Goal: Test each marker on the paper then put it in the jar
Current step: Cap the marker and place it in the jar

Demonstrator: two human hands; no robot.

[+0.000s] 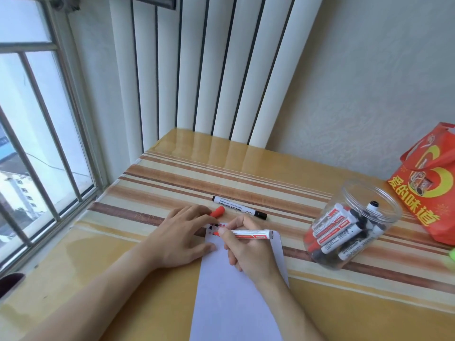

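My right hand grips an uncapped red marker, its tip touching the top of the white paper beside red and black scribbles. My left hand presses flat on the paper's upper left edge and pinches the red cap between its fingertips. A black marker, capped, lies on the table just beyond both hands. The clear plastic jar stands open to the right, with several red and black markers inside.
A red gift bag stands at the right edge behind the jar. A green object peeks in at the far right. The striped table meets a barred window on the left and a white radiator behind.
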